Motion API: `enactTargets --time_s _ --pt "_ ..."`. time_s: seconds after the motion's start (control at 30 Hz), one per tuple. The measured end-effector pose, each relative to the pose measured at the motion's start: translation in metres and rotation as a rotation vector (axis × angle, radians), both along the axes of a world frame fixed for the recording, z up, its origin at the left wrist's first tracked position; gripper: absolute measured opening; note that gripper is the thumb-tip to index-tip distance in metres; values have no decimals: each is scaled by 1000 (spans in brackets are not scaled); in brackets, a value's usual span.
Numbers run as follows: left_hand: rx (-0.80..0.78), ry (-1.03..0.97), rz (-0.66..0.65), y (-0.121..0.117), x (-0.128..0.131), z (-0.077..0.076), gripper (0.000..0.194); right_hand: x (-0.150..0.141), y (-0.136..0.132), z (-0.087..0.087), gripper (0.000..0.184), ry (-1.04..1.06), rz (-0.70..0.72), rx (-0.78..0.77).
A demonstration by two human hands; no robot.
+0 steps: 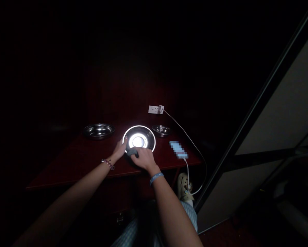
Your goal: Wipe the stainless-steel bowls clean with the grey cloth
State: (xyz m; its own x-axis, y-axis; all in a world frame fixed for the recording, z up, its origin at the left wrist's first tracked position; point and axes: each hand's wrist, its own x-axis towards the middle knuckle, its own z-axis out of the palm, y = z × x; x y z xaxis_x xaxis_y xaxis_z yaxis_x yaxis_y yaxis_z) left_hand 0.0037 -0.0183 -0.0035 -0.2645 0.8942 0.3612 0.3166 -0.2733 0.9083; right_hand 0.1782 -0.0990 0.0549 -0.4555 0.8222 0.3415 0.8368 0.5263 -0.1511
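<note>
A round steel bowl [150,141] with a brightly shining rim is tilted up towards me at the table's front part, a white glare at its centre. My left hand [121,148] grips its left edge, thumb over the rim. At the bowl's lower edge, my right hand [143,157] is closed around a dark grey cloth-like piece [132,151], which touches the bowl. What exactly this piece is cannot be made out. To the left stands a wide, shallow steel bowl [99,131], and a smaller steel bowl [161,131] is just behind on the right.
The dark red table [73,161] ends close in front of me. A blurred-out phone [179,150] lies at its right, with a white cable [187,136] running to a charger in the wall socket [154,109]. A pale panel [267,120] rises on the right.
</note>
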Motion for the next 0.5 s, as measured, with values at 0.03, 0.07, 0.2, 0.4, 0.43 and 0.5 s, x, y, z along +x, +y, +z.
enactTargets --time_s 0.03,0.07,0.2,0.4,0.43,0.5 --pt "-7 -3 17 0 0 1 55 0 -1 0 34 -18 18 17" --pt "-15 -10 38 0 -1 2 55 0 -2 0 36 -33 37 33" --pt "-58 -64 120 2 -4 4 57 -3 -3 0 45 -56 107 86" --pt "-90 -205 175 9 -8 0 61 -6 -3 -2 52 -64 143 131" --pt "-68 -242 180 11 -8 -1 61 -6 -2 -2 51 -69 142 138" --pt "-3 -326 182 14 -8 -3 62 -6 0 -4 51 -78 135 153"
